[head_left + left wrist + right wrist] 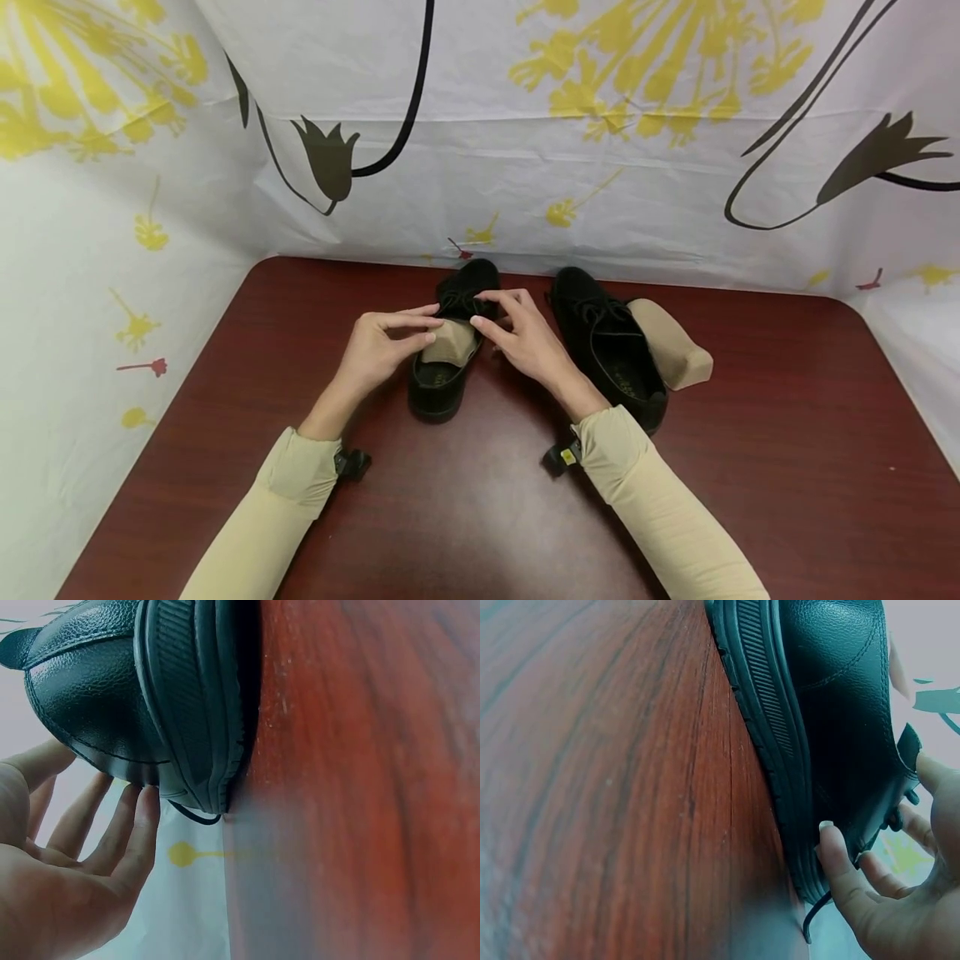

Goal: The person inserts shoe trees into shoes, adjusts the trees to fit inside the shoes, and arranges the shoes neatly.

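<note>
A black lace-up shoe (437,398) sits left of centre at the back of the table, toe away from me. In its opening rests a beige molded shoe insert (450,343). My left hand (378,350) holds the shoe's left side, thumb at the opening's edge and fingertips on the leather (90,697). On the other side, my right hand (528,337) grips the upper near the laces; its thumb touches the rim and its fingers spread along the side (840,735). The insert's front end is hidden inside the shoe.
A second black shoe (648,407) stands to the right, its opening showing the insole. Against its right side lies another beige insert (667,342). A printed white cloth (480,183) hangs behind the dark red table (465,517).
</note>
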`<state>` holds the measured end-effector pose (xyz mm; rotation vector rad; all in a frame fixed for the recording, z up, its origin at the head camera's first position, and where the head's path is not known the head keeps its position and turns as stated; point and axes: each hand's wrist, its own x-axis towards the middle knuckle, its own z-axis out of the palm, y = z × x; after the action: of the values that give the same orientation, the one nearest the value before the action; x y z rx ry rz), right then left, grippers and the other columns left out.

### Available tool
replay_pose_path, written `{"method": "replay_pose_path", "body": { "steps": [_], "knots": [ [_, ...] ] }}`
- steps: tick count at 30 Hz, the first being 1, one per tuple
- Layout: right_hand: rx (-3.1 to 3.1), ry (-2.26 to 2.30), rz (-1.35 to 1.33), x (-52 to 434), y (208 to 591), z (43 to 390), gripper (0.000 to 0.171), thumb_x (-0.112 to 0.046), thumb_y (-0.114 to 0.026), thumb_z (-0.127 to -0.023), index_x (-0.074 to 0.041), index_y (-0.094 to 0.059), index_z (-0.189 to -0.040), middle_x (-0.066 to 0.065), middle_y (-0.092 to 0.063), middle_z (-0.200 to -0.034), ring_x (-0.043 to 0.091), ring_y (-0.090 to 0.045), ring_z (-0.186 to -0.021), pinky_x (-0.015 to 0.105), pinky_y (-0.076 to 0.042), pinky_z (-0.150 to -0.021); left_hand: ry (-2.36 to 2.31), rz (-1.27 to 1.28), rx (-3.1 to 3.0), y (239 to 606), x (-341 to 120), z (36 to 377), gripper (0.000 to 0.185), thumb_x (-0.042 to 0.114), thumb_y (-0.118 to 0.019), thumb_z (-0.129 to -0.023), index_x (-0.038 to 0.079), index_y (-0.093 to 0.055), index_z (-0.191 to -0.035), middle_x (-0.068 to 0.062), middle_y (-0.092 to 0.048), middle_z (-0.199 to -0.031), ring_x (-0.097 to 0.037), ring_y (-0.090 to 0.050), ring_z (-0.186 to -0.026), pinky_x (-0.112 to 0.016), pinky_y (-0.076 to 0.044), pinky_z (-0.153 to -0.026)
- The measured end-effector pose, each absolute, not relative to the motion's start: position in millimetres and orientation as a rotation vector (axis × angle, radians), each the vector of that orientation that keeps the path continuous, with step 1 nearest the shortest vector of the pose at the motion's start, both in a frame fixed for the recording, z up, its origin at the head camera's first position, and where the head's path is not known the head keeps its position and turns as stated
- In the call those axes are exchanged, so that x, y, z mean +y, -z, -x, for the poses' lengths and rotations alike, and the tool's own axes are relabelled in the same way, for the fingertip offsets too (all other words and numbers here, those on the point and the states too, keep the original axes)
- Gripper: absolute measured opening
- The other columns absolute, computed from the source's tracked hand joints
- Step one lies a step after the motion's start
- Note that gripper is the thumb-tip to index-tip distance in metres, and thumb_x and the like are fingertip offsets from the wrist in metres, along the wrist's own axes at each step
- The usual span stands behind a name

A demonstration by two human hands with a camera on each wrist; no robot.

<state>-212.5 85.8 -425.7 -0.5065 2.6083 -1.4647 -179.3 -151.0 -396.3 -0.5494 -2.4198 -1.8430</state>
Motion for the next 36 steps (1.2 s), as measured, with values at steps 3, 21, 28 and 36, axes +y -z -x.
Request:
{"method": "replay_pose_path", "body": {
  "steps": [3,21,28,36],
  "knots": [
    [2.625,1.451,0.513,86.0,426.1,213.5,0.047,-0.043,-0.057,-0.1,-0.023,-0.052,-0.142,0.009,-0.041,-0.134,0.023,-0.063,-0.103,0.033,-0.055,-0.074,1.775,0.549,-2.443,390.7,-148.4,177.3,0.02,-0.004,-0.074,-0.086,-0.006,-0.075,-0.106,-0.024,-0.065,-0.122,-0.034,-0.059,-0.122,-0.057,-0.047,-0.096],
    [2.611,1.468,0.509,83.5,428.6,213.0,0.047,-0.042,-0.057,-0.1,-0.023,-0.052,-0.142,0.009,-0.04,-0.134,0.021,-0.066,-0.095,0.033,-0.055,-0.07,1.634,0.468,-2.416,392.1,-142.8,178.5,0.019,-0.005,-0.077,-0.082,-0.004,-0.077,-0.101,-0.019,-0.073,-0.106,-0.03,-0.067,-0.107,-0.045,-0.05,-0.094],
    [2.63,1.453,0.502,83.8,428.6,212.5,0.047,-0.043,-0.058,-0.099,-0.024,-0.052,-0.142,0.009,-0.041,-0.134,0.022,-0.064,-0.1,0.034,-0.055,-0.074,1.703,0.512,-2.36,421.6,-151.8,194.3,0.02,0.006,-0.08,-0.083,0.008,-0.08,-0.102,-0.008,-0.073,-0.111,-0.022,-0.066,-0.106,-0.05,-0.056,-0.082],
    [2.668,1.418,0.492,84.6,428.2,211.3,0.047,-0.046,-0.057,-0.099,-0.028,-0.052,-0.142,0.008,-0.042,-0.136,0.025,-0.059,-0.11,0.041,-0.053,-0.085,1.487,0.502,-2.415,422.6,-149.4,196.2,0.018,0.01,-0.082,-0.083,0.017,-0.082,-0.099,0.003,-0.073,-0.105,-0.013,-0.068,-0.098,-0.04,-0.058,-0.076]
  ]
}}
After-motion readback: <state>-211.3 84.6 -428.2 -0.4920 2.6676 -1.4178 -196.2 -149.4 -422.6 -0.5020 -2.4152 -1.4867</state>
